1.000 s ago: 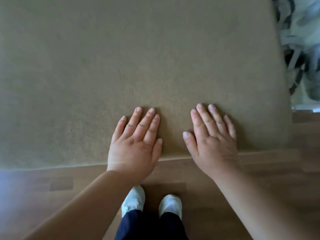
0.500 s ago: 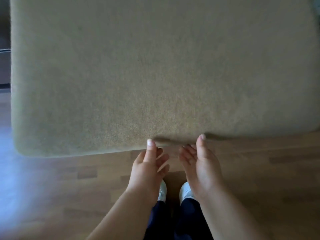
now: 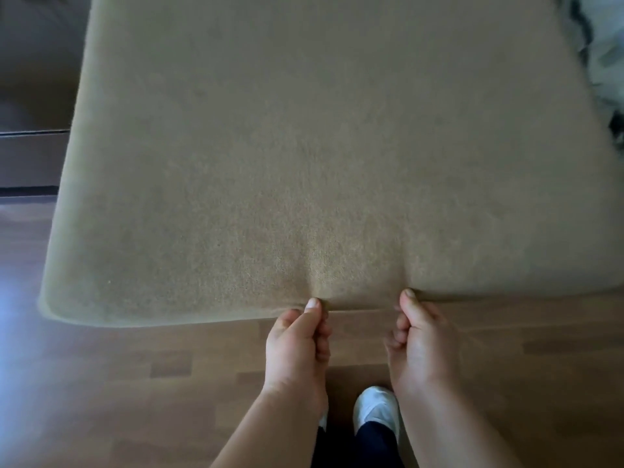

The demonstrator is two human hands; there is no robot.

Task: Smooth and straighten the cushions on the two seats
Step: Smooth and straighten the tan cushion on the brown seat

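Head view showed both palms, flat on the tan, felt-like square seat cushion (image 3: 304, 146) a second earlier, had slid back to its near edge. The left hand (image 3: 297, 346) and right hand (image 3: 422, 342) each pinched that edge, thumb on top and fingers curled beneath, and faint creases ran from both grips. The cushion filled the far scene above the brown wooden floor (image 3: 135, 383). Smoothing had apparently given way to tugging it straight.

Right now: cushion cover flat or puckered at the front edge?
Puckered there: left hand and right hand pinch the cushion edge, creases fanning up from each pinch. Elsewhere smooth.
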